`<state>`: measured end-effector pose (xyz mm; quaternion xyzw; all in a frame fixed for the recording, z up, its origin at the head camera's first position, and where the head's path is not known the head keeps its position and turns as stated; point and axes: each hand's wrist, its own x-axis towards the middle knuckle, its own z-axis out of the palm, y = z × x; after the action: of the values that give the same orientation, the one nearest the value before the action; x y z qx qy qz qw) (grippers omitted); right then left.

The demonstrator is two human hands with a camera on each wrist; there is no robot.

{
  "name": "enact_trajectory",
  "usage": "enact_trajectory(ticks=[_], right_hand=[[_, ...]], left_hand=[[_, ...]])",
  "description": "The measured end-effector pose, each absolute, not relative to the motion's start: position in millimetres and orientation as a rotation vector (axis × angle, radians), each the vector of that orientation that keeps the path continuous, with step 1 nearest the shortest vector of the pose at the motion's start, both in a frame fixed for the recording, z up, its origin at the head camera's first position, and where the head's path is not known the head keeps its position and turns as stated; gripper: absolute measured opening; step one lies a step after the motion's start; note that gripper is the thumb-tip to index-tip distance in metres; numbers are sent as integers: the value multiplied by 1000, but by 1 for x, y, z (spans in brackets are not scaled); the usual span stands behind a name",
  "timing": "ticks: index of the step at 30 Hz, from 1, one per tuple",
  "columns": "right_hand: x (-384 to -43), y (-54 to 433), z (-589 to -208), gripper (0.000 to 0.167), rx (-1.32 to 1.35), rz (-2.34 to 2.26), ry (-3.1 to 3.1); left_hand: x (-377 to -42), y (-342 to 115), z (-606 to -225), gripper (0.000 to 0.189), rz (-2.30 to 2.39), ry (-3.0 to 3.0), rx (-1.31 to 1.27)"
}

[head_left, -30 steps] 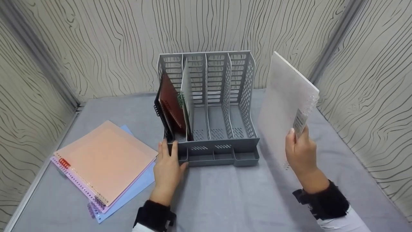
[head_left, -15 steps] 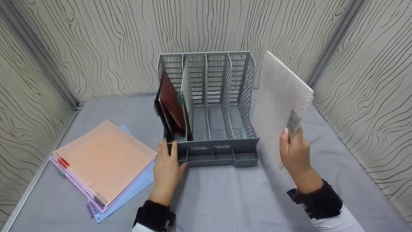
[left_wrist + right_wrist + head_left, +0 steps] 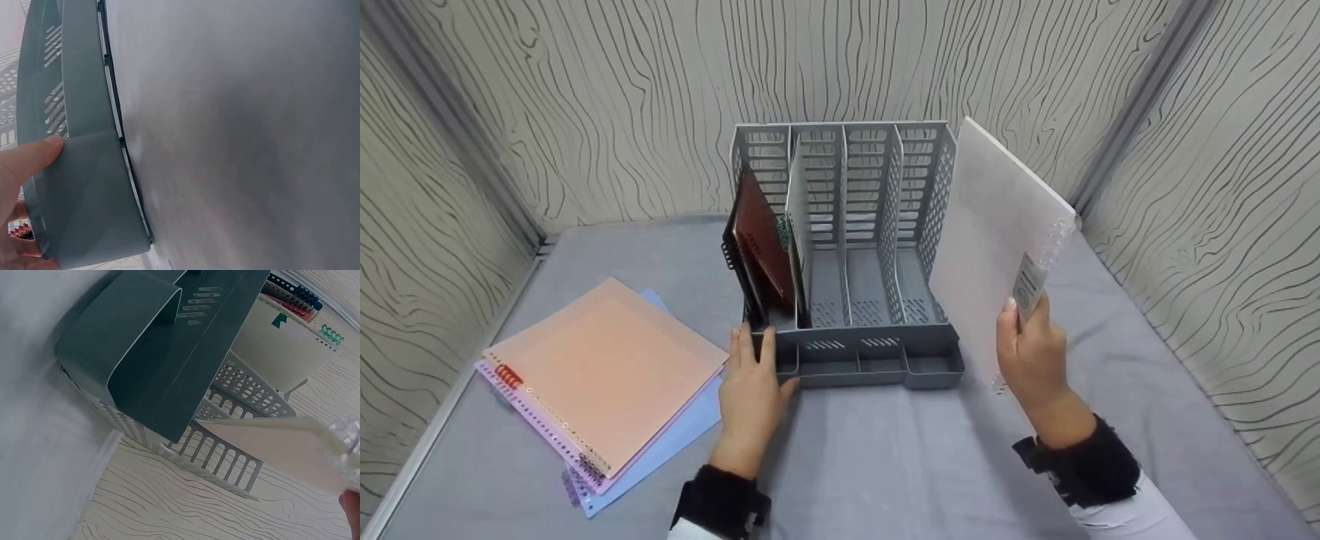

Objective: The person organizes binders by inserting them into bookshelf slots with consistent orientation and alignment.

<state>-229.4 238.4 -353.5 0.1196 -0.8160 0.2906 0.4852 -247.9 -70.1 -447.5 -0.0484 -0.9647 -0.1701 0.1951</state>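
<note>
A grey file organizer (image 3: pixel 877 337) stands on the table, with tall slots behind and small front compartments. My left hand (image 3: pixel 750 397) grips its front left corner. In the left wrist view the thumb (image 3: pixel 48 149) lies on the outer front wall, other fingers behind the rim. My right hand (image 3: pixel 1037 356) pinches a whitish translucent binder notebook (image 3: pixel 990 232) by its lower right edge, where clear rings and a grey label show. The notebook is upright and slanted, overlapping the organizer's right side panel in the head view. Dark, reddish-brown (image 3: pixel 765 236) and green-ringed white notebooks (image 3: pixel 796 202) fill the left slots.
Left of the organizer, a peach binder notebook (image 3: pixel 611 367) with red rings lies on a pink-purple one and a blue one (image 3: pixel 682 435). A grey cloth (image 3: pixel 877 465) covers the table. Wood-grain patterned panels (image 3: pixel 660 97) enclose the back and both sides.
My right hand has moved left with the white notebook, bringing it from apart to overlapping the organizer's right side in view. My left hand stays on the front left corner.
</note>
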Motion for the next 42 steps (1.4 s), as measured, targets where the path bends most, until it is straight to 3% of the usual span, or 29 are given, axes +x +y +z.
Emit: enact_trajectory(ticks=[42], right_hand=[[-243, 198, -363, 31, 401, 782, -1948]], left_hand=[[-249, -70, -449, 82, -481, -2705, -141]])
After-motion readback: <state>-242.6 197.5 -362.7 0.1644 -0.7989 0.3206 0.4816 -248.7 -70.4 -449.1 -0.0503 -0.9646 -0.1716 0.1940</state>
